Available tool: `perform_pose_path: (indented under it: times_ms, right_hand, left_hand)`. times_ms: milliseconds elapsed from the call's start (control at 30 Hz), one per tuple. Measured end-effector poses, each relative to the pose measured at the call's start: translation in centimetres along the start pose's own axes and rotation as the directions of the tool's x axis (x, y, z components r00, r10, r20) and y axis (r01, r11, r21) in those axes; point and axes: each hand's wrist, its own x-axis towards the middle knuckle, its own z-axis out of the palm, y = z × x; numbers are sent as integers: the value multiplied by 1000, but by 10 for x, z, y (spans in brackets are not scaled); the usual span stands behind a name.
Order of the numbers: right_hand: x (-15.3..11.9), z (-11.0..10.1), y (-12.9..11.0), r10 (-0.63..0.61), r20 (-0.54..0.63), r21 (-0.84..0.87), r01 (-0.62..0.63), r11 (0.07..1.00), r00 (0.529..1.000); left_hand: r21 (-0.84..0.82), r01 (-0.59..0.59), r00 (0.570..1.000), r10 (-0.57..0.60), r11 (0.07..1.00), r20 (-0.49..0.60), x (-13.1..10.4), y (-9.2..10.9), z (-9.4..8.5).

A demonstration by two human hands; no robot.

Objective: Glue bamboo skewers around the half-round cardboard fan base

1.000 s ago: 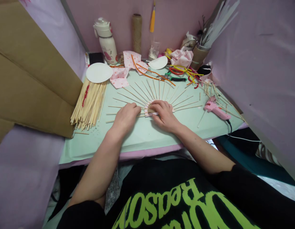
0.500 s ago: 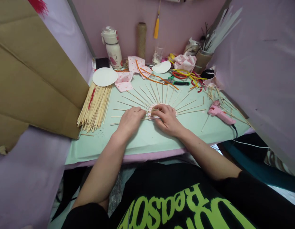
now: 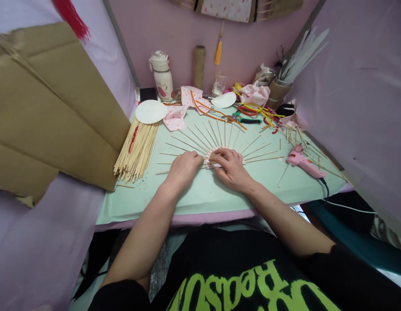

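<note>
Fan point(image 3: 214, 151): mid-bench point(image 3: 148, 205), sticks point(image 3: 198, 138) splayed left, far and right; hub point(image 3: 208, 163) partly under right hand point(image 3: 232, 169).
Left hand point(image 3: 185, 166): over left sticks beside hub, fingers bent, close together; can't tell if pinching a stick.
Right hand: over hub, fingers curled, thumb apart on near side; can't tell if pinching.
Bundle point(image 3: 140, 149): left, white disc point(image 3: 151, 111) on far end.
Glue gun point(image 3: 305, 164): right, beside loose sticks point(image 3: 297, 134).
Far side: cutters point(image 3: 250, 121), pink cloth point(image 3: 174, 117), bottle point(image 3: 163, 84).

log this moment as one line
left hand: on fanned sticks | right hand: over their hub | glue gun: unheld
</note>
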Motion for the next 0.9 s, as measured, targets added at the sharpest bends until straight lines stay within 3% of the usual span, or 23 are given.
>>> perform_pose_path:
  times_ms: [67, 100, 133, 167, 233, 267, 333, 367, 400, 433, 467, 500, 567, 633, 733, 900]
  right_hand:
    - [0, -1, 3, -2, -170, 61, 13, 998, 985]
    - [1, -7, 5, 15, -306, 105, 18, 994, 952]
    - [2, -16, 7, 42, -464, 152, 33, 988, 885]
    - [5, -29, 9, 85, -616, 199, 50, 979, 784]
    - [11, -61, 10, 130, -862, 231, 152, 961, 490]
    - [14, -76, 10, 136, -898, 232, 187, 955, 418]
    - [19, -97, 8, 107, -919, 200, 217, 955, 378]
    - [21, -99, 6, 63, -905, 173, 230, 958, 420]
    - [22, -96, 5, 33, -843, 178, 220, 959, 537]
    - [22, -89, 4, -7, -717, 186, 202, 962, 697]
    - [22, -77, 3, -52, -521, 197, 179, 964, 852]
    - [21, -64, 3, -102, -322, 181, 167, 969, 941]
    - [19, -37, 3, -140, -123, 121, 155, 981, 982]
    - [18, -18, 5, -155, -39, 85, 158, 984, 987]
    - [16, -9, 7, -163, -25, 40, 164, 986, 986]
    - [14, -13, 7, -167, -6, -4, 167, 986, 986]
  left_hand:
    - [-1, 1, 1000, -1, 1000, 0, 0, 0, 0]
    - [0, 3, 1000, -3, 1000, 2, 0, 0, -1]
    - [2, 2, 1000, -2, 1000, 5, 0, 0, -1]
    - [6, -1, 1000, 1, 1000, 9, 0, 0, 0]
    - [12, -11, 1000, 11, 1000, 20, 1, 0, 0]
    - [15, -16, 1000, 15, 1000, 25, 1, -1, 1]
    - [22, -17, 999, 17, 1000, 31, 2, -2, 2]
    - [26, -16, 999, 15, 1000, 32, 3, -2, 3]
    - [31, -16, 999, 15, 999, 32, 3, -2, 3]
    - [35, -16, 999, 14, 999, 33, 4, -2, 3]
    - [38, -16, 999, 15, 999, 33, 4, -2, 3]
    - [42, -16, 999, 15, 999, 34, 4, -2, 3]
    - [47, -17, 999, 15, 999, 36, 4, -1, 1]
    - [53, -18, 999, 16, 998, 39, 4, 0, 0]
    - [57, -19, 999, 16, 998, 45, 4, 0, 0]
    - [59, -10, 999, 7, 998, 54, 4, 0, 1]
